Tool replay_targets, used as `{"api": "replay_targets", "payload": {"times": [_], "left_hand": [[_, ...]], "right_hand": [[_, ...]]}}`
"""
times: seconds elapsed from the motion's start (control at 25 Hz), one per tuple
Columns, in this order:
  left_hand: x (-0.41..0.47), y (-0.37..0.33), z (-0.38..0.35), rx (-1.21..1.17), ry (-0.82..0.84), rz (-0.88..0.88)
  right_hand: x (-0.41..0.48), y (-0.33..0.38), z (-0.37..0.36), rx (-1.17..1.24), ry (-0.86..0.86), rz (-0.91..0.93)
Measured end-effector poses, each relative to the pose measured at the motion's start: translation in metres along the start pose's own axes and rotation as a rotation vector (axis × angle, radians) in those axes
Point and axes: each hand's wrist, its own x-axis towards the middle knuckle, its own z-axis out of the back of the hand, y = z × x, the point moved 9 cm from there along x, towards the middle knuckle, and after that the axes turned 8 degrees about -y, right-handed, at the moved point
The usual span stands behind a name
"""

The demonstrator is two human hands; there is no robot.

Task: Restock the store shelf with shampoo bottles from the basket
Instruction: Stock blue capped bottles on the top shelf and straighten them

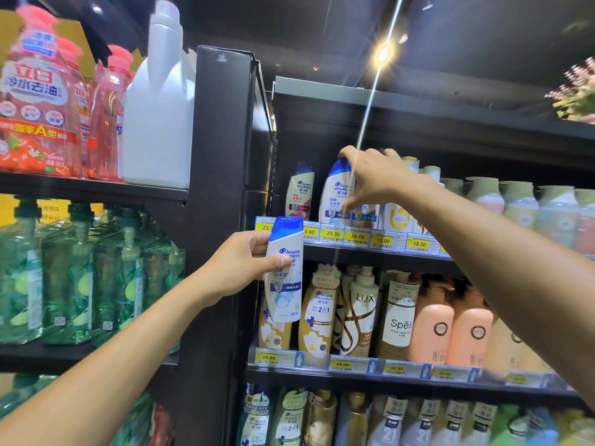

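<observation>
2 glossy curved shampoo bottles (285, 268), hands (240, 263) gripping

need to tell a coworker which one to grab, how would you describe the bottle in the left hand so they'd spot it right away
Start at the black upright post between the two shelving units. Just right of it, in front of the yellow price tags, the left hand holds a white shampoo bottle upright. Unlike the gold bottles behind it, it has a blue cap and is off the shelf.

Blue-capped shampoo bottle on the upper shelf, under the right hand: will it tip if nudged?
Probably. The blue-capped bottle stands tall on a narrow base, right hand gripping its cap. Its glossy plastic looks rigid, possibly slick. A neighbouring bottle stands apart, offering no support.
</observation>
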Motion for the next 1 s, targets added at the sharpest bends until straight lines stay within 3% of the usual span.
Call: {"api": "replay_targets", "payload": {"times": [1.0], "left_hand": [[0.001, 0.002, 0.002, 0.031, -0.021, -0.012]], "right_hand": [[0.008, 0.0, -0.018, -0.035, 0.037, -0.028]]}}
